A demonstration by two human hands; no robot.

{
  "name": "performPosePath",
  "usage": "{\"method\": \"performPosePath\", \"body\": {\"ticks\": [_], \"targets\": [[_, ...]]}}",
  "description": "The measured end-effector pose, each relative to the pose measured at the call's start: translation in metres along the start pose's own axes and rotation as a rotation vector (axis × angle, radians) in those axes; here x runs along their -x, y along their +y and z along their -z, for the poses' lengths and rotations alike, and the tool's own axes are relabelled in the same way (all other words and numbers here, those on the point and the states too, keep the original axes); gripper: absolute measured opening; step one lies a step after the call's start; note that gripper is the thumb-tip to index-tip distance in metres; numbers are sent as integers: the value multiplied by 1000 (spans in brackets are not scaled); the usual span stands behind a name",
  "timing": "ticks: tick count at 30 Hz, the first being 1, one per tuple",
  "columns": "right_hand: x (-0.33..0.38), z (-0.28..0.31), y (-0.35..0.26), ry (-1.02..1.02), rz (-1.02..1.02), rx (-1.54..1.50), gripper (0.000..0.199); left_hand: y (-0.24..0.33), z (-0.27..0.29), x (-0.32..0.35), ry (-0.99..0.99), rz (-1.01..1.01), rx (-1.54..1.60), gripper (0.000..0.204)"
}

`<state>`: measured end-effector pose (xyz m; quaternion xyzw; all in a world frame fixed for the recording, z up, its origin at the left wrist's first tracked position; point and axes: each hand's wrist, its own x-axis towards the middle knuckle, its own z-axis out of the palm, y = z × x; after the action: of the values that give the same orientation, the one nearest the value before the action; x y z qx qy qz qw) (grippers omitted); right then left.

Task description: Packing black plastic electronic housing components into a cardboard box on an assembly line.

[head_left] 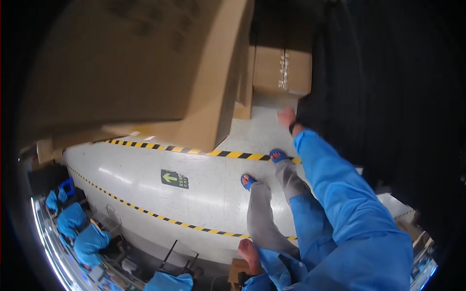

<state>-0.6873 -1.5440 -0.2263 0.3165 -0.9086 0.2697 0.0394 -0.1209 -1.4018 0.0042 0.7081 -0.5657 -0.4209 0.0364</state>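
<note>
My right hand (pixel 286 116), with a dark band at the wrist, reaches out over the pale floor, apart from the cardboard boxes. Its fingers look curled in and slightly blurred; whether anything small is in them is hidden. A taped cardboard box (pixel 268 70) lies just beyond it. Lower down, my left hand (pixel 248 251) hangs beside my body, fingers folded, with nothing visible in it. Filling the upper left is a large cardboard box (pixel 126 68), which neither hand touches.
Yellow-and-black tape (pixel 238 154) crosses the floor near my blue sandals. A green arrow sign (pixel 170 177) is on the floor. People in blue (pixel 90 242) work along benches at lower left. A dark surface (pixel 378 97) rises on the right. A cardboard box (pixel 238 269) stands beyond my left hand.
</note>
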Motion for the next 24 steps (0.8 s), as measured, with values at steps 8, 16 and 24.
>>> {"method": "performPosePath", "body": {"ticks": [8, 16, 24], "targets": [[-118, -82, -50, -183, -440, -362, 66, -64, 123, -2, -158, 596, -125, 19], [-137, -88, -46, -247, -619, -358, 75, -19, 155, -54, -135, 572, -155, 19], [-136, -76, -83, -390, -926, -971, 26, 9, 145, -38, -200, 536, -116, 18]]}}
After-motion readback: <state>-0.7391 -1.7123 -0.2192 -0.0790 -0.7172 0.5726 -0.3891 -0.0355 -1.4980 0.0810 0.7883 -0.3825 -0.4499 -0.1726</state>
